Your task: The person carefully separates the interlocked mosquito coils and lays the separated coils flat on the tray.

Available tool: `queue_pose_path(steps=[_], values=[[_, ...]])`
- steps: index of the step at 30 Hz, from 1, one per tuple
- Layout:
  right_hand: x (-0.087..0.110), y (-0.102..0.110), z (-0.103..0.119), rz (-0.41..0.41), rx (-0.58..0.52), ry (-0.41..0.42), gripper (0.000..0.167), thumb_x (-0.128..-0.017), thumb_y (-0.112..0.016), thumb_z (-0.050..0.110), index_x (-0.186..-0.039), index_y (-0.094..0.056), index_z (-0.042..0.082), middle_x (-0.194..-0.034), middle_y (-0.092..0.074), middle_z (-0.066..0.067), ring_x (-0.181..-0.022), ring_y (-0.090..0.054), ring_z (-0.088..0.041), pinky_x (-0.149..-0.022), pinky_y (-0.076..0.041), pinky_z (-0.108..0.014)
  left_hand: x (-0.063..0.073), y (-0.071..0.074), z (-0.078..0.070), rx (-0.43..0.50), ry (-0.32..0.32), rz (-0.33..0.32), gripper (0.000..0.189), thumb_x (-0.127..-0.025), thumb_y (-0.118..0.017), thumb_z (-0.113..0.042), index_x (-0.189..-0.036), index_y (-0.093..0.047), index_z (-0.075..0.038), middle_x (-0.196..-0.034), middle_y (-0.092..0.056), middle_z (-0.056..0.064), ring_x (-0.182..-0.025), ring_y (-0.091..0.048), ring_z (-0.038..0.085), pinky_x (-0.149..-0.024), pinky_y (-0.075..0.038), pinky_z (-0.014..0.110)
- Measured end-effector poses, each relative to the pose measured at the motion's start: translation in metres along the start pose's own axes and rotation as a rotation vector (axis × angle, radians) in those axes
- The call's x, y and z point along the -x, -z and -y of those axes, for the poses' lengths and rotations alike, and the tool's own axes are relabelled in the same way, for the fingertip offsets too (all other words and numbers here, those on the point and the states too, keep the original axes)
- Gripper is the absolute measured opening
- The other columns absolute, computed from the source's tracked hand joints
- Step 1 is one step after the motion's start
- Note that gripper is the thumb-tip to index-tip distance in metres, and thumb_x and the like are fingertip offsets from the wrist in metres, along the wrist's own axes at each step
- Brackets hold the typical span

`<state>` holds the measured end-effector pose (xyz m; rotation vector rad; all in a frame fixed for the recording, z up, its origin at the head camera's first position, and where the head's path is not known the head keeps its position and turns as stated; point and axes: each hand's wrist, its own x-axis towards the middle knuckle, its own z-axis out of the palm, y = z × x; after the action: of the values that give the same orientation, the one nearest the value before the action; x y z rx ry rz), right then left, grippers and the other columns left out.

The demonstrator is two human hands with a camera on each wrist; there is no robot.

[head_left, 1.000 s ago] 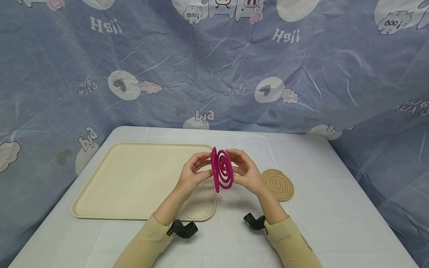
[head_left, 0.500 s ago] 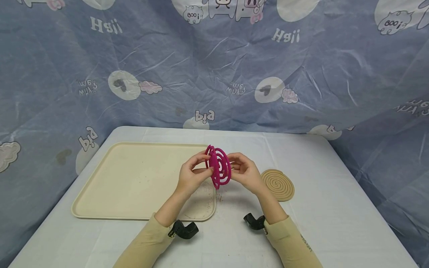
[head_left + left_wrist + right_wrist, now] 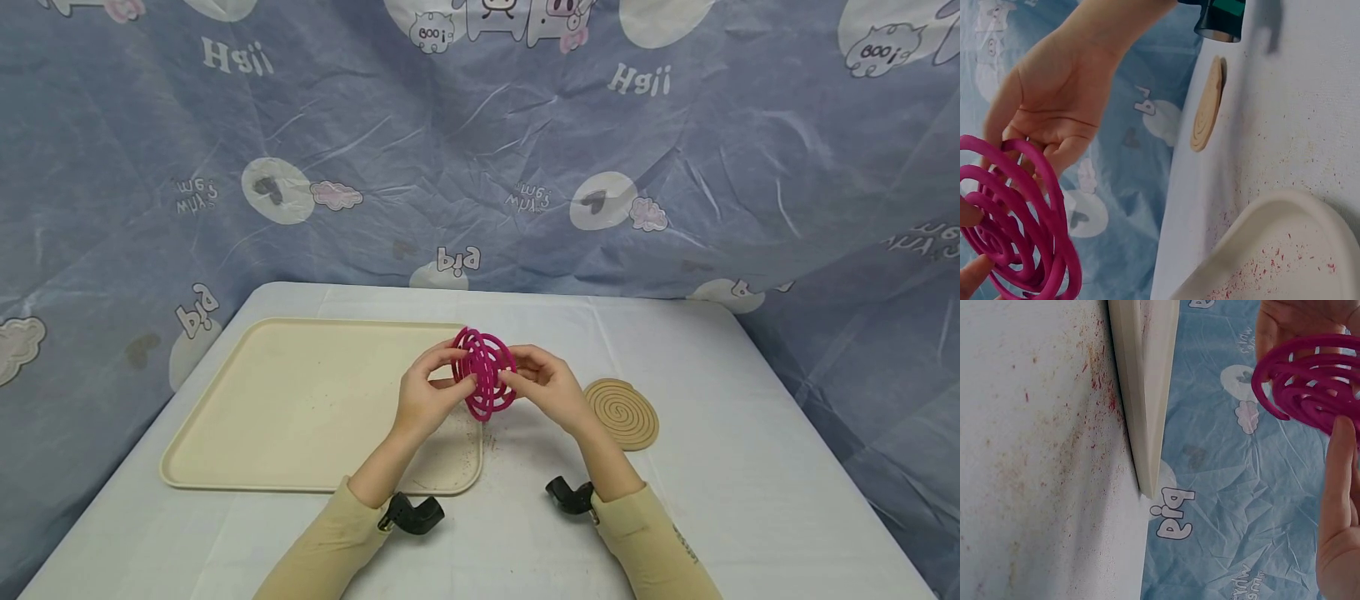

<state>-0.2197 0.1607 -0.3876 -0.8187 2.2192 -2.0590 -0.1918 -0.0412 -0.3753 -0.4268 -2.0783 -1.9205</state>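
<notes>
Magenta spiral mosquito coils are held up between the two hands, over the tray's right edge. Their rings overlap and cross, with open gaps showing in the left wrist view. My left hand pinches the coils' left side with thumb and fingers. On the opposite side, my right hand pinches the coils, its thumb lying across the front. Part of the right fingers is hidden behind the rings. A tan disc with a tight spiral pattern, like a pair of unseparated mosquito coils, lies flat beside the right forearm.
A cream tray covers the left part of the white-covered table. Reddish crumbs are scattered in its near right corner and on the cloth beside it. A blue printed curtain hangs behind the table.
The magenta spirals have turned from nearly edge-on to more face-on, and their rings overlap more. Both hands have shifted slightly, and the right thumb has come round to the front.
</notes>
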Motion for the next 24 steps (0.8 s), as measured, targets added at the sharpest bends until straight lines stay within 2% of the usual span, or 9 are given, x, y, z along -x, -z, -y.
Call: queue_pose_path(steps=[5,8,11,14,18,21,24], values=[[0.000,-0.001,0.000,-0.031,0.023,-0.014,0.030,-0.088,-0.060,-0.003,-0.116,-0.055,-0.010,-0.103,-0.061,-0.026,-0.084,-0.065,-0.013,-0.066,-0.056,-0.029,-0.004,-0.001,0.021,-0.079,0.028,0.009,0.045,-0.077,-0.075,-0.007,-0.118,-0.056,-0.001,-0.124,-0.056,0.012,-0.108,-0.055,0.029,-0.081,-0.054,0.042],[0.000,-0.001,0.000,-0.029,0.046,-0.023,0.028,-0.088,-0.058,-0.003,-0.116,-0.056,-0.009,-0.103,-0.062,-0.023,-0.082,-0.065,-0.013,-0.064,-0.056,-0.029,-0.005,-0.001,0.026,-0.137,0.015,0.025,0.056,-0.075,-0.077,-0.013,-0.123,-0.048,-0.006,-0.120,-0.056,0.008,-0.111,-0.052,0.024,-0.084,-0.052,0.042],[0.000,-0.001,-0.001,0.006,0.062,-0.045,0.028,-0.089,-0.058,-0.002,-0.116,-0.057,-0.010,-0.102,-0.064,-0.021,-0.079,-0.065,-0.013,-0.063,-0.056,-0.030,-0.007,0.001,0.029,-0.155,-0.007,0.070,0.064,-0.073,-0.078,-0.017,-0.127,-0.044,-0.009,-0.123,-0.053,0.006,-0.115,-0.048,0.021,-0.088,-0.048,0.044],[0.000,0.001,-0.001,0.045,0.086,-0.076,0.028,-0.090,-0.058,0.000,-0.116,-0.058,-0.010,-0.102,-0.065,-0.022,-0.077,-0.065,-0.013,-0.062,-0.056,-0.030,-0.010,0.007,0.031,-0.104,-0.009,0.149,0.064,-0.076,-0.077,-0.017,-0.131,-0.045,-0.011,-0.124,-0.054,0.007,-0.112,-0.051,0.022,-0.089,-0.048,0.042],[0.001,0.006,0.000,0.090,0.104,-0.118,0.028,-0.091,-0.057,0.003,-0.116,-0.059,-0.011,-0.102,-0.066,-0.021,-0.082,-0.066,-0.012,-0.066,-0.055,-0.029,-0.016,0.018,0.033,0.021,0.017,0.256,0.042,-0.083,-0.071,-0.012,-0.123,-0.058,-0.007,-0.113,-0.062,0.011,-0.098,-0.059,0.024,-0.082,-0.053,0.034],[0.002,0.009,0.001,0.148,0.089,-0.151,0.029,-0.092,-0.056,0.003,-0.116,-0.058,-0.012,-0.100,-0.068,-0.019,-0.085,-0.066,-0.012,-0.070,-0.055,-0.029,-0.019,0.026,0.031,0.075,0.061,0.302,0.027,-0.086,-0.069,-0.010,-0.110,-0.065,-0.001,-0.103,-0.066,0.010,-0.086,-0.061,0.021,-0.073,-0.054,0.027],[0.002,0.012,0.002,0.203,0.081,-0.185,0.030,-0.092,-0.055,0.003,-0.117,-0.057,-0.013,-0.099,-0.069,-0.017,-0.084,-0.066,-0.012,-0.070,-0.055,-0.030,-0.020,0.030,0.027,0.090,0.123,0.314,0.021,-0.085,-0.069,-0.011,-0.103,-0.068,0.001,-0.090,-0.067,0.006,-0.071,-0.061,0.016,-0.061,-0.052,0.024]])
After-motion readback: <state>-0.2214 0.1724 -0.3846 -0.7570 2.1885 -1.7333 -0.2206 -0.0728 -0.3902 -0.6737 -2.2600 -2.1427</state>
